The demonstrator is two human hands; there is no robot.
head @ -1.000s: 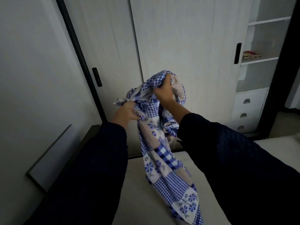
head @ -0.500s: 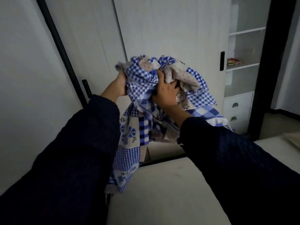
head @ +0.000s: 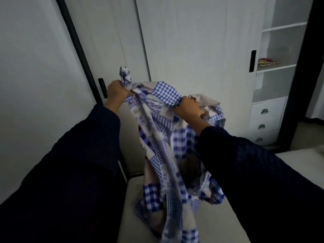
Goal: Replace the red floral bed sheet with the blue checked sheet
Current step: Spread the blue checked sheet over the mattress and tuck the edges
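Observation:
The blue checked sheet (head: 164, 141) hangs bunched in front of me, with blue gingham, flower and beige patches. My left hand (head: 117, 92) grips one end of it, a small tuft sticking up above the fist. My right hand (head: 188, 108) clutches another fold to the right, at about the same height. The cloth sags between the hands and trails down onto the bare pale mattress (head: 215, 223) below. A folded red floral cloth (head: 267, 61) lies on an open shelf at the right.
A white sliding wardrobe (head: 192, 50) with black handles stands straight ahead. Open shelves and several drawers (head: 267, 118) are at its right. A plain wall (head: 31, 76) is close on the left. A dark doorway frame (head: 301, 85) borders the far right.
My hands have spread apart and dropped a little, pulling the bunched sheet open between them. The lower end now falls onto the mattress. The view has swung slightly left.

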